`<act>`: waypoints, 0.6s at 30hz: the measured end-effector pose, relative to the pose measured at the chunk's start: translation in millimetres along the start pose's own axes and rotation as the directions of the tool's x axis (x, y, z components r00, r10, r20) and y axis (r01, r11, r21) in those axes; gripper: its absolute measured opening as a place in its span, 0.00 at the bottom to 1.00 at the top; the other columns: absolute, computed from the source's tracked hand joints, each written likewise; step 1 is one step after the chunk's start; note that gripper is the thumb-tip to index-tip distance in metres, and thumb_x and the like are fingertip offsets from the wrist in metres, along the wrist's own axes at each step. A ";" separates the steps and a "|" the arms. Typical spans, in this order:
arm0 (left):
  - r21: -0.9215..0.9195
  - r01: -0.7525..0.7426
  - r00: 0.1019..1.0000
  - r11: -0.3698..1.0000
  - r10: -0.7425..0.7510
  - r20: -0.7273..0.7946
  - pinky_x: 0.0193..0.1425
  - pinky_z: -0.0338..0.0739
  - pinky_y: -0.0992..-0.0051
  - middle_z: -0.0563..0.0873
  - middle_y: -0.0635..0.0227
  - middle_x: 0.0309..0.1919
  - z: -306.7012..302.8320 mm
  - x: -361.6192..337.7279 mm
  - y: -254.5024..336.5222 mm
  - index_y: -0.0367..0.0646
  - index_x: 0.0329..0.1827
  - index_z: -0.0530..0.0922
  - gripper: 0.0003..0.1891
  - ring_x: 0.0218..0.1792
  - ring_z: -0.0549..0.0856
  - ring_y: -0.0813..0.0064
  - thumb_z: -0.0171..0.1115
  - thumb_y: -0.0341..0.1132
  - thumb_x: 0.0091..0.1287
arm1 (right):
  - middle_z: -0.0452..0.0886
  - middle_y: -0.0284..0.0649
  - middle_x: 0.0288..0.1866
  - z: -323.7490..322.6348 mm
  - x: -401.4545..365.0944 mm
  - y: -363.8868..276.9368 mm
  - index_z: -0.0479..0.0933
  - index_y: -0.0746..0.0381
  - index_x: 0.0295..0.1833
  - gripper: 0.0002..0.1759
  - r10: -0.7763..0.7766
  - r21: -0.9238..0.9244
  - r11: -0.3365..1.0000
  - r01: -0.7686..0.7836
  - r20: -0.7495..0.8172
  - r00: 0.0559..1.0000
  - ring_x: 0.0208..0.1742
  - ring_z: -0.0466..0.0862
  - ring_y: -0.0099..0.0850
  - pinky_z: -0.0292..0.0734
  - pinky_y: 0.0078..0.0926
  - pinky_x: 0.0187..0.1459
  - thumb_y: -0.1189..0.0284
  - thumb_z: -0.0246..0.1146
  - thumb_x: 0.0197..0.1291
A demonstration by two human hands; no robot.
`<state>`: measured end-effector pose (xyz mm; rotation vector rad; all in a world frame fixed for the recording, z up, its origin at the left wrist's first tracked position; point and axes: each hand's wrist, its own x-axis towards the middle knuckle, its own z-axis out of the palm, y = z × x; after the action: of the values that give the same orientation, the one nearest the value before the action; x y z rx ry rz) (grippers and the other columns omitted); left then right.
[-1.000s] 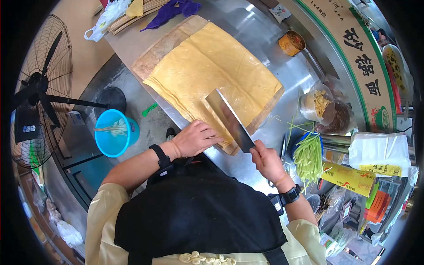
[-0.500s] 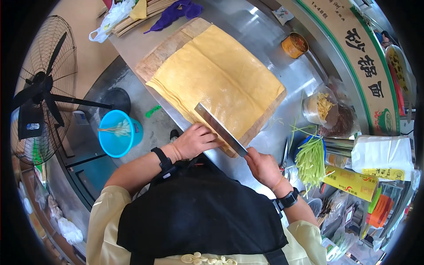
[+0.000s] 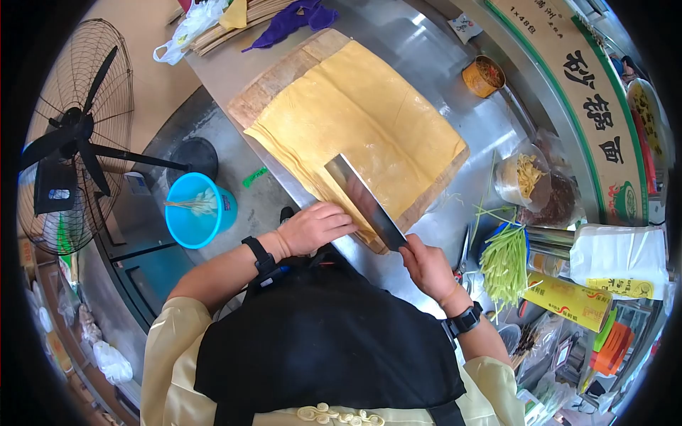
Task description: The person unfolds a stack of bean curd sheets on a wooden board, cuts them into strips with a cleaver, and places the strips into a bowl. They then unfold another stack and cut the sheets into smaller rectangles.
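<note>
A stack of yellow tofu-skin sheets (image 3: 362, 117) lies spread over a wooden chopping board (image 3: 284, 74) on the steel counter. My right hand (image 3: 426, 266) grips the handle of a broad cleaver (image 3: 366, 202), whose blade is raised and tilted over the near edge of the sheets. My left hand (image 3: 316, 227) rests flat on the near corner of the sheets, fingertips close to the blade. Both wrists wear black watches.
Right of the board lie cut green strips (image 3: 504, 263), a clear bag of yellow shreds (image 3: 522, 177), a yellow box (image 3: 579, 302) and an orange tin (image 3: 482, 77). A blue bucket (image 3: 199, 213) and a floor fan (image 3: 71, 135) stand on the left floor. Purple cloth (image 3: 295, 18) lies far behind.
The cleaver went down onto the near edge of the sheets half a second ago and has come back up. My left hand stayed on the sheets.
</note>
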<state>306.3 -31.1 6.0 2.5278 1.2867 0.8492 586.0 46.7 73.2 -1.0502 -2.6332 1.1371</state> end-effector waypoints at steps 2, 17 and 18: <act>0.010 0.002 1.000 1.000 -0.003 0.020 0.59 0.75 0.67 0.83 0.69 0.51 -1.5 -0.3 -0.7 0.44 0.54 0.81 0.18 0.53 0.80 0.66 0.57 0.31 0.60 | 0.76 0.51 0.22 1.4 2.4 -1.9 0.67 0.60 0.44 0.07 -0.006 0.034 0.999 0.007 -0.028 1.000 0.26 0.78 0.54 0.71 0.50 0.28 0.71 0.58 0.66; -0.029 0.022 1.000 0.999 -0.021 0.014 0.64 0.73 0.65 0.82 0.65 0.53 -4.5 -8.7 1.4 0.40 0.54 0.80 0.19 0.57 0.78 0.64 0.56 0.30 0.59 | 0.78 0.50 0.23 -1.4 3.3 -10.3 0.67 0.59 0.43 0.07 0.006 0.009 1.000 -0.006 0.030 1.000 0.28 0.80 0.53 0.73 0.49 0.29 0.70 0.58 0.66; -0.021 0.022 1.000 1.000 -0.022 0.016 0.65 0.72 0.65 0.82 0.66 0.53 -4.0 -9.0 1.8 0.41 0.54 0.80 0.19 0.57 0.78 0.64 0.56 0.30 0.59 | 0.78 0.49 0.23 -1.7 5.0 -12.9 0.67 0.59 0.44 0.07 -0.011 -0.034 0.999 0.013 0.049 0.999 0.28 0.80 0.52 0.73 0.48 0.29 0.70 0.58 0.66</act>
<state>301.1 -39.7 6.4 2.4945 1.2919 0.8322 575.6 44.6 82.2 -1.0242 -2.7022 1.1336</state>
